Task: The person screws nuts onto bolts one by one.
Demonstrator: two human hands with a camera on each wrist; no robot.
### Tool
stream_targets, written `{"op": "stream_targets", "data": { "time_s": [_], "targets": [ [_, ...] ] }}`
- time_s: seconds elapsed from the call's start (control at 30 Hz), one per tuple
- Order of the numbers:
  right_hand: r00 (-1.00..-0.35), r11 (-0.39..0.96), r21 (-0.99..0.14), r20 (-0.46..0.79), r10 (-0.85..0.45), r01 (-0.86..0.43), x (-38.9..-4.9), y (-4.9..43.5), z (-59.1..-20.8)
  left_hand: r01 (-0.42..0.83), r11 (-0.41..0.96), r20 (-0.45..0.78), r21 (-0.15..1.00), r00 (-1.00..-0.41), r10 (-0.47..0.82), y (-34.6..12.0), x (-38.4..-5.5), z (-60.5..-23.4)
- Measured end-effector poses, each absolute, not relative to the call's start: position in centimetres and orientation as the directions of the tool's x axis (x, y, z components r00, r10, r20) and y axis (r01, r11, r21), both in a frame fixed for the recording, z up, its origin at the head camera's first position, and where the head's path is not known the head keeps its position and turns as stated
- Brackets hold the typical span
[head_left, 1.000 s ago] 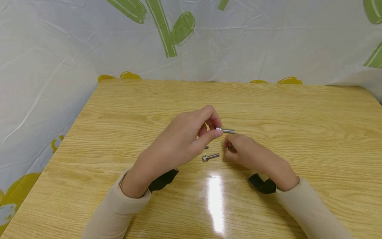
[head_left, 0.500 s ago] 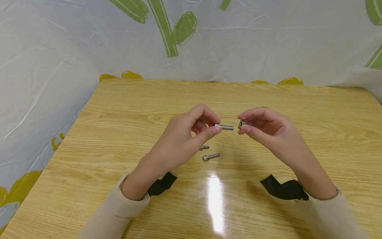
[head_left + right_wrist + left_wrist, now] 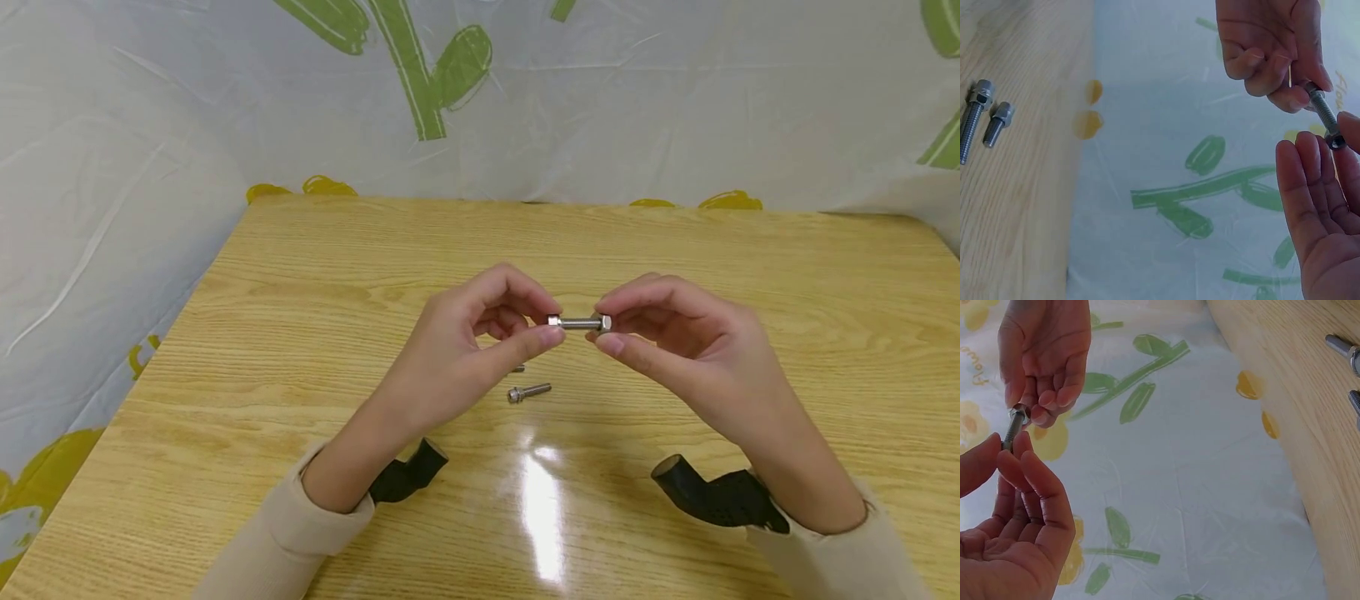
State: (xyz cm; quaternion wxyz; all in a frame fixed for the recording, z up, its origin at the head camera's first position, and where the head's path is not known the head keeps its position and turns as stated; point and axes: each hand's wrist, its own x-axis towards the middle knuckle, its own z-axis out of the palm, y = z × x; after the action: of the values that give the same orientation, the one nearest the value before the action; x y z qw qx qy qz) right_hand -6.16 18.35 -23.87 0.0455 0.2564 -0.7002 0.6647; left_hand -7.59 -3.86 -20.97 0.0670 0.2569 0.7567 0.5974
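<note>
In the head view, the left hand (image 3: 457, 350) pinches the head of a silver bolt (image 3: 579, 323) between thumb and fingertips. The bolt lies level, its threaded shank pointing right. The right hand (image 3: 697, 358) pinches a hex nut (image 3: 604, 323) at the shank's free end. Nut and bolt end meet; I cannot tell whether the threads have caught. Both wrist views show the same bolt (image 3: 1013, 430) between the two hands, with the nut (image 3: 1335, 141) at its tip. Below the hands, one bolt (image 3: 530, 392) lies on the table, and another bolt (image 3: 519, 368) is mostly hidden behind the left hand.
The wood-grain table (image 3: 337, 250) spreads under both hands. A white sheet (image 3: 585, 108) with green and yellow plant prints hangs behind it and at the left. Each wrist carries a black mount (image 3: 716, 496) near its beige sleeve (image 3: 832, 558).
The right hand has risen from the table with the nut and turned, then moved left to bring the nut against the bolt's end. The left hand has kept its grip, nearly still.
</note>
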Motion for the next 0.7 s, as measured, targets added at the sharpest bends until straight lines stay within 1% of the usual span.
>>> {"op": "stream_targets", "data": {
  "time_s": [0.07,0.17,0.27,0.33,0.5,0.6,0.7],
  "targets": [
    [-0.845,-0.069,-0.893,0.443,-0.299,-0.444,-6.2,18.3,-23.9,0.338,0.142,0.239,0.930,-0.853,0.465,-3.9,-7.8,-21.5],
    [-0.797,-0.155,-0.854,0.520,-0.308,-0.497,-6.2,18.2,-23.9,0.409,0.104,0.320,0.906,-0.827,0.463,-3.9,-8.4,-22.8],
    [-0.752,-0.191,-0.809,0.587,-0.300,-0.556,-6.2,18.1,-23.9,0.457,0.064,0.381,0.887,-0.804,0.457,-3.9,-8.8,-23.8],
    [-0.727,-0.185,-0.782,0.623,-0.289,-0.596,-6.3,18.1,-23.9,0.467,0.050,0.398,0.883,-0.799,0.451,-3.8,-8.9,-24.0],
    [-0.680,-0.121,-0.724,0.683,-0.267,-0.679,-6.3,17.7,-23.9,0.475,0.043,0.410,0.879,-0.799,0.440,-3.9,-8.7,-23.7],
    [-0.673,-0.110,-0.713,0.693,-0.258,-0.692,-6.4,17.6,-23.8,0.489,0.041,0.423,0.872,-0.792,0.441,-4.0,-8.6,-23.5],
    [-0.677,-0.116,-0.716,0.692,-0.251,-0.689,-6.4,17.6,-23.8,0.523,0.017,0.462,0.852,-0.769,0.442,-4.1,-8.6,-23.5]
  ]
}}
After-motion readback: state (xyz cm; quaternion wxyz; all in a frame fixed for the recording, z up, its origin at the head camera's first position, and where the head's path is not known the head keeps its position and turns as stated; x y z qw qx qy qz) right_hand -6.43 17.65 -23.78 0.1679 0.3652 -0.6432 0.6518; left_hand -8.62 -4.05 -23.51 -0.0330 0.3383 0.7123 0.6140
